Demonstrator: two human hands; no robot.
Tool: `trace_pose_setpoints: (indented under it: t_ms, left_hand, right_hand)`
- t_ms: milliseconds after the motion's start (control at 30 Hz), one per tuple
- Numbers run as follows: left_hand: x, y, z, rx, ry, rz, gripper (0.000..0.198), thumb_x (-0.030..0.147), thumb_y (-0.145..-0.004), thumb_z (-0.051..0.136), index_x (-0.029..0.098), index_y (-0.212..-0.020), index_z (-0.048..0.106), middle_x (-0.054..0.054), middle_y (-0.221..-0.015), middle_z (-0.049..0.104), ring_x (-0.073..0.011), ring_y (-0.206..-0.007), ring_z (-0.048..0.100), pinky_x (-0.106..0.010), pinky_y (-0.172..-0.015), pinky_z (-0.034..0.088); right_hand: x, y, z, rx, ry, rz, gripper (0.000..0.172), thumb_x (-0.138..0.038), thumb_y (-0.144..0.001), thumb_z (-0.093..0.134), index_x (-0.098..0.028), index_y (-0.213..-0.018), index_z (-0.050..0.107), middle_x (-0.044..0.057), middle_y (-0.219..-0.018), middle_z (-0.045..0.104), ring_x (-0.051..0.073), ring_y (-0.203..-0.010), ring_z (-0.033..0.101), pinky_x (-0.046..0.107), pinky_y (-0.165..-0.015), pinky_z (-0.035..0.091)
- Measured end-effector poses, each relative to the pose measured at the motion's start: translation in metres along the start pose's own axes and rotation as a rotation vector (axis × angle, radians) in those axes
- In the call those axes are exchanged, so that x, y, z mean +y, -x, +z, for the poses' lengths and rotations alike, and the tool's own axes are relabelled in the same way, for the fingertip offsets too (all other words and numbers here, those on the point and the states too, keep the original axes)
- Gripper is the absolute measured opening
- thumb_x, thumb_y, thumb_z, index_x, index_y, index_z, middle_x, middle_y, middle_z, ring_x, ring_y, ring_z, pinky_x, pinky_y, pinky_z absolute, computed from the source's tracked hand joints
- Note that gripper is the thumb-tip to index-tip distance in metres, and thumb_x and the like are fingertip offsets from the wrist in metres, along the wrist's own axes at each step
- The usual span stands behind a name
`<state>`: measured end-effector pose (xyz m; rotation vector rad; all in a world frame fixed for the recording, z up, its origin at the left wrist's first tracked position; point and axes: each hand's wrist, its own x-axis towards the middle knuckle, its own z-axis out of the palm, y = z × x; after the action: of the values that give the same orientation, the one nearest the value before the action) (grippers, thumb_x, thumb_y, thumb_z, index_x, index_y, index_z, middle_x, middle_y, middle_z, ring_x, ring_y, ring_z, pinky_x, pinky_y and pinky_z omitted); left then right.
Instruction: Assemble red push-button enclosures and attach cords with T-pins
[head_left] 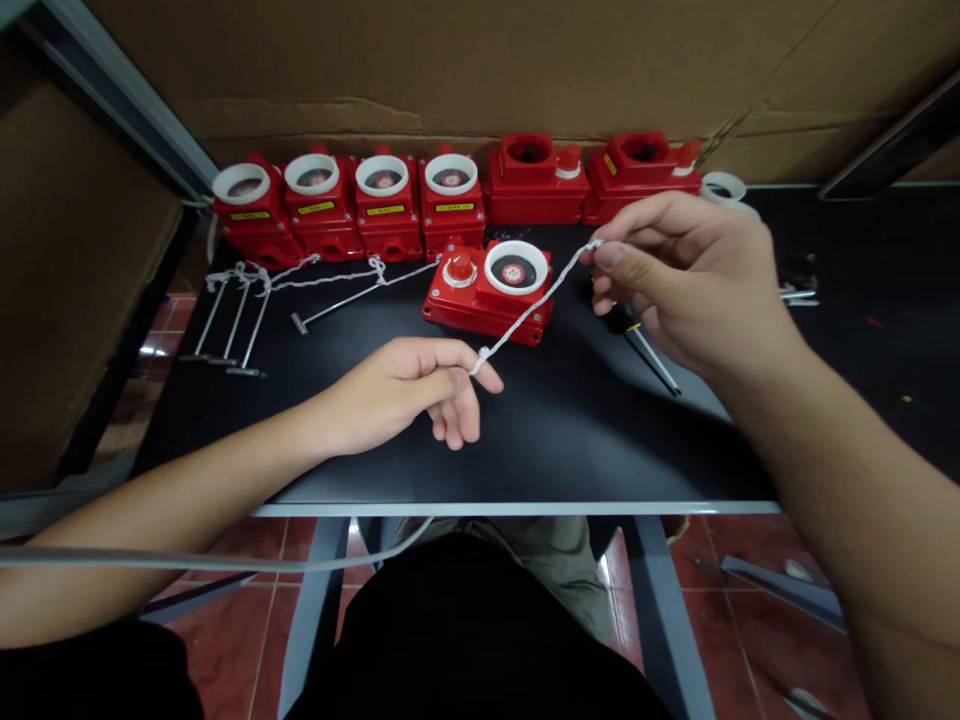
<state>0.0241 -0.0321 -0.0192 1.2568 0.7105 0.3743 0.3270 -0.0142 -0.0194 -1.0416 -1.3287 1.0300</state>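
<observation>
A white twisted string [525, 315] with a knot near its lower end stretches between my two hands above the black table. My left hand [424, 390] pinches the knotted end between thumb and index finger. The other end is pinched in the fingertips of my right hand [675, 260], higher up and to the right. Just behind the string lies a red alarm box [487, 310] with a white ring around a dark round face and a red knob. Below my right hand is a screwdriver [651, 352], its handle partly hidden by the fingers.
Several red boxes [382, 215] stand along the cardboard wall [450, 60]. Small metal hammers [232, 325] hang on white strings at the left. White rings [724, 188] lie at the back right. A pale cable [300, 565] crosses before the table's front edge.
</observation>
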Motion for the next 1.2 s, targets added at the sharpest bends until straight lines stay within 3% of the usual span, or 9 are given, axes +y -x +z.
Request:
trace_pose_setpoints:
  t_ms: [133, 300, 533, 700, 833, 1000, 1100, 1200]
  left_hand:
    - [0.004, 0.004, 0.002, 0.0, -0.275, 0.003, 0.02, 0.013, -0.098, 0.059, 0.018, -0.1, 0.078, 0.003, -0.065, 0.077, -0.0116, -0.057, 0.07, -0.02, -0.058, 0.052]
    - [0.009, 0.01, 0.004, 0.001, -0.517, -0.001, 0.025, 0.014, -0.089, 0.059, 0.021, -0.087, 0.083, 0.008, -0.058, 0.074, -0.0092, -0.051, 0.067, -0.019, -0.058, 0.048]
    - [0.011, 0.013, 0.001, -0.096, -0.604, 0.006, 0.029, 0.013, -0.091, 0.059, 0.022, -0.084, 0.086, 0.01, -0.053, 0.07, -0.0099, -0.046, 0.067, -0.019, -0.056, 0.049]
    - [0.012, 0.013, -0.001, -0.096, -0.7, 0.067, 0.032, 0.015, -0.092, 0.057, 0.022, -0.085, 0.087, 0.01, -0.054, 0.07, -0.0095, -0.049, 0.067, -0.021, -0.057, 0.046]
    - [0.011, 0.011, -0.006, -0.003, -0.844, 0.211, 0.034, 0.019, -0.096, 0.054, 0.021, -0.087, 0.086, 0.003, -0.076, 0.082, -0.0127, -0.065, 0.073, -0.027, -0.067, 0.05]
    - [0.011, 0.011, -0.014, 0.2, -1.082, 0.386, 0.04, 0.029, -0.105, 0.053, 0.021, -0.096, 0.091, -0.009, -0.116, 0.084, -0.0272, -0.108, 0.076, -0.044, -0.101, 0.058]
    - [0.014, 0.013, -0.018, 0.201, -1.145, 0.392, 0.042, 0.03, -0.108, 0.053, 0.023, -0.098, 0.093, -0.01, -0.121, 0.082, -0.0302, -0.113, 0.072, -0.049, -0.104, 0.056]
    - [0.016, 0.012, -0.022, 0.132, -1.151, 0.404, 0.039, 0.03, -0.11, 0.056, 0.023, -0.099, 0.093, -0.008, -0.115, 0.081, -0.0275, -0.107, 0.072, -0.044, -0.1, 0.055]
  right_hand:
    - [-0.002, 0.0, 0.001, 0.034, -0.054, 0.022, 0.045, -0.051, -0.071, 0.118, -0.026, -0.089, 0.086, 0.004, -0.088, 0.084, 0.016, -0.069, 0.071, 0.031, -0.058, 0.066]
    - [0.0, -0.005, -0.007, 0.061, -0.044, -0.044, 0.034, -0.041, -0.084, 0.113, -0.026, -0.094, 0.084, 0.003, -0.089, 0.083, 0.016, -0.072, 0.071, 0.031, -0.062, 0.066]
    - [0.003, -0.005, -0.004, 0.099, -0.081, -0.076, 0.032, -0.038, -0.084, 0.112, -0.025, -0.092, 0.084, 0.003, -0.086, 0.081, 0.015, -0.069, 0.067, 0.032, -0.062, 0.063]
    - [-0.001, -0.003, -0.001, 0.03, -0.04, -0.038, 0.037, -0.044, -0.084, 0.112, -0.025, -0.095, 0.082, 0.004, -0.09, 0.081, 0.016, -0.072, 0.069, 0.034, -0.064, 0.065]
    - [-0.003, -0.001, -0.001, -0.004, -0.078, 0.003, 0.042, -0.049, -0.076, 0.116, -0.025, -0.093, 0.085, 0.004, -0.089, 0.081, 0.015, -0.066, 0.066, 0.035, -0.061, 0.063]
    - [-0.007, 0.008, 0.003, -0.129, 0.003, 0.055, 0.041, -0.055, -0.082, 0.111, -0.027, -0.096, 0.084, 0.001, -0.087, 0.078, 0.015, -0.065, 0.067, 0.036, -0.064, 0.063]
    - [-0.011, 0.012, 0.006, -0.178, 0.039, 0.053, 0.038, -0.055, -0.086, 0.109, -0.028, -0.094, 0.082, 0.0, -0.09, 0.078, 0.015, -0.066, 0.067, 0.038, -0.068, 0.063]
    - [-0.015, 0.01, 0.001, -0.259, 0.033, 0.03, 0.038, -0.053, -0.089, 0.107, -0.026, -0.09, 0.08, 0.0, -0.086, 0.077, 0.013, -0.063, 0.067, 0.035, -0.066, 0.06]
